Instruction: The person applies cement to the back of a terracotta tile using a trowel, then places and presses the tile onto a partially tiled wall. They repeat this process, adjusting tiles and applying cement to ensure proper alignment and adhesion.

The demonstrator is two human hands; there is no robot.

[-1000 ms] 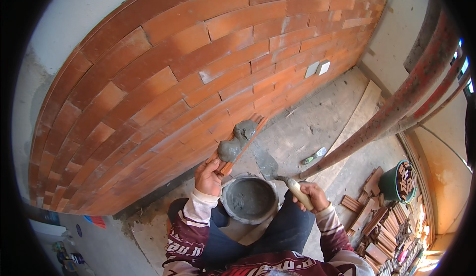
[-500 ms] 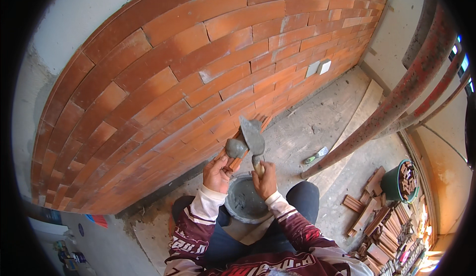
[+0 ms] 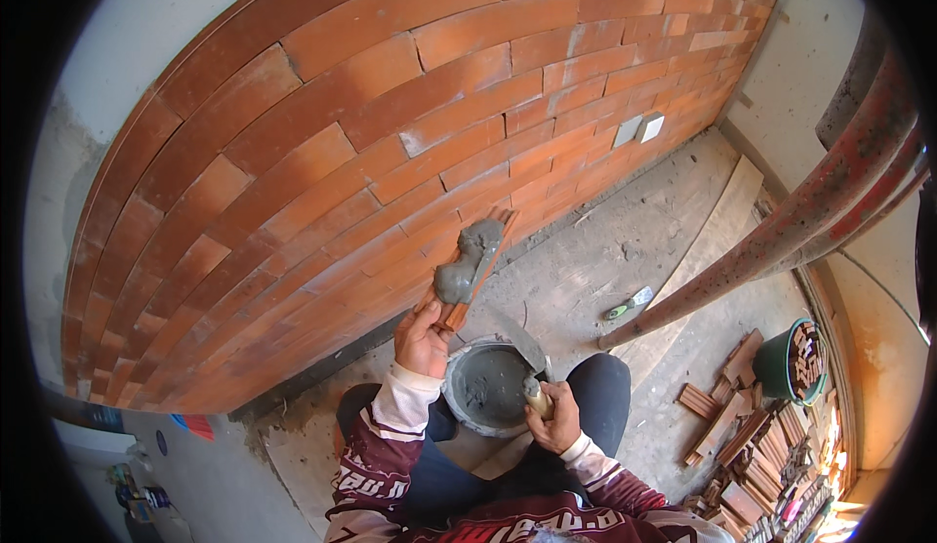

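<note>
My left hand (image 3: 422, 340) grips a narrow terracotta brick tile (image 3: 451, 321) tilted up toward the tiled wall (image 3: 303, 182), with thick lumps of wet grey mortar (image 3: 467, 262) along its face. My right hand (image 3: 554, 418) is closed on the pale handle of a pointed trowel (image 3: 527, 346), whose grey-smeared blade hangs just right of the tile, over the rim of a round basin (image 3: 452, 395) of grey mortar. The basin sits on the floor between my bent legs, below both hands.
A green-handled scraper (image 3: 625, 304) and a long board (image 3: 705, 255) lie on the dusty floor (image 3: 615, 236). Red-stained poles (image 3: 781, 236) slant across the right. A green bucket (image 3: 776, 369) of tile pieces stands beside a heap of loose tiles (image 3: 756, 455). Two small plates (image 3: 638, 129) sit on the wall.
A second ago the blade reached the tile's mortar, then half a second ago lay over it. It has since dropped down and right. The mortar now spreads further along the tile.
</note>
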